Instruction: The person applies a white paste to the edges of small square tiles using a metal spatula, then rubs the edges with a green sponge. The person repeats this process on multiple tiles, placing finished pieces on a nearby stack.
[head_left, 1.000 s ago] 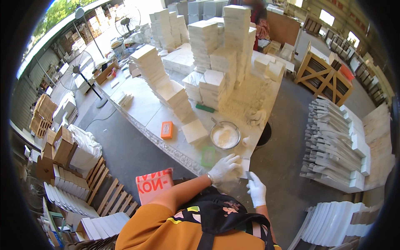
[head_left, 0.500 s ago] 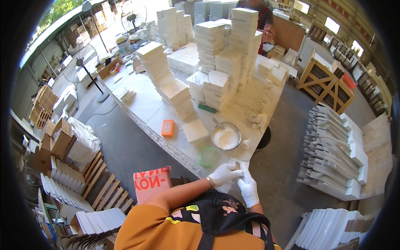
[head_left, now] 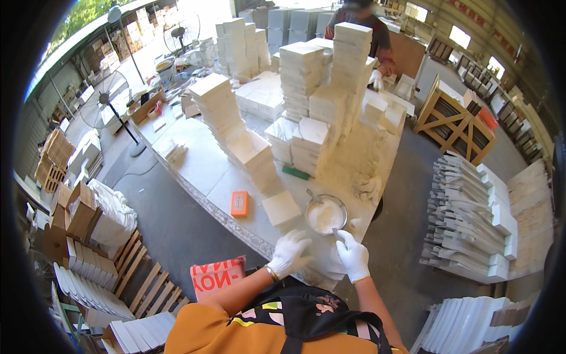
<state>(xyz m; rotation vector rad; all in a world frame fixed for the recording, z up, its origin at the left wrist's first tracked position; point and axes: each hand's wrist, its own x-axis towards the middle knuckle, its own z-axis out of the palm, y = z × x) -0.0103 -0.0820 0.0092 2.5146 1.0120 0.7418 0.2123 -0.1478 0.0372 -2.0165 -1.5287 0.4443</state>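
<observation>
My right hand [head_left: 352, 256], in a white glove, is closed on a small thin tool [head_left: 335, 231] at the near rim of a round metal bowl [head_left: 344, 213]. White paste or powder [head_left: 325, 217] lies in the bowl, and another handle [head_left: 312, 194] leans at its far-left rim. Most of the tool is hidden by my fingers. Above the table's near edge, my gloved left hand [head_left: 290, 253] is open with its fingers apart. Just beyond it sits a square white tile stack [head_left: 281, 207]. An orange box [head_left: 239, 203] stands to its left.
Tall stacks of white tiles [head_left: 298, 76] fill the table [head_left: 203, 171]. A green block [head_left: 295, 172] lies by the nearer stacks. Across the table stands another person [head_left: 359, 35]. A wooden crate [head_left: 454, 121] and upright white slabs [head_left: 466, 212] stand to the right.
My hands were together at the table's near corner and are now apart. The left moved left; the right has reached the bowl's rim with the tool. The green frame-shaped thing no longer shows.
</observation>
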